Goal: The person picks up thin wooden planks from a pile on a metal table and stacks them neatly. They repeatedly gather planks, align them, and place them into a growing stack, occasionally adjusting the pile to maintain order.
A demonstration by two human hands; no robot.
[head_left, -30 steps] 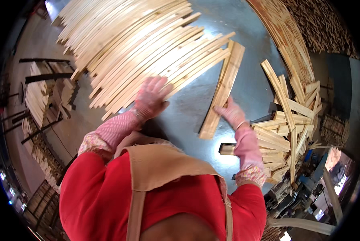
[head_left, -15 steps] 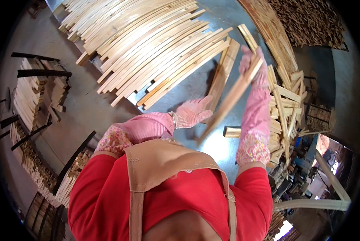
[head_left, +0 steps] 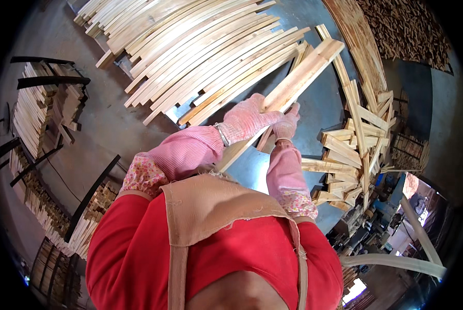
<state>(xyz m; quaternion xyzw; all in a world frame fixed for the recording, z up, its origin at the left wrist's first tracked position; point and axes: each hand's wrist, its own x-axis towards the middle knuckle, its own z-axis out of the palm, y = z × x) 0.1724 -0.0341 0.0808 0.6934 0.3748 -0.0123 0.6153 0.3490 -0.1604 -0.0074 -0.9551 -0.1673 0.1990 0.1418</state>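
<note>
Gloved left hand (head_left: 247,120) wrapped around a long slat (head_left: 285,93), fingers closed over its upper face near the middle; gloved right hand (head_left: 285,123) just beside and under it, fingers curled against the slat's lower edge, grip partly hidden so hard to tell how tight; slat lifted clear of the grey bench (head_left: 319,111), near end down by the apron, far end out toward the upper right, above the loose heap (head_left: 355,150) of short offcuts; long axis on a diagonal from lower left to upper right, broad face turned up, far end raised a little higher than the near one, as far as the bent view allows; a second slat seemingly pressed under the first, though too overlapped to tell; broad fan of pale slats (head_left: 205,57) spread across the bench to the upper left, many laid side by side and not yet touched; by the look of it, work somewhere in the middle: one piece in hand, a large batch left on the bench, a fair pile already set aside at right; stacked bundles (head_left: 35,119) on racks at far left, apart from the hands; dark mound of scraps (head_left: 407,31) at upper right, beyond the bench edge.
</note>
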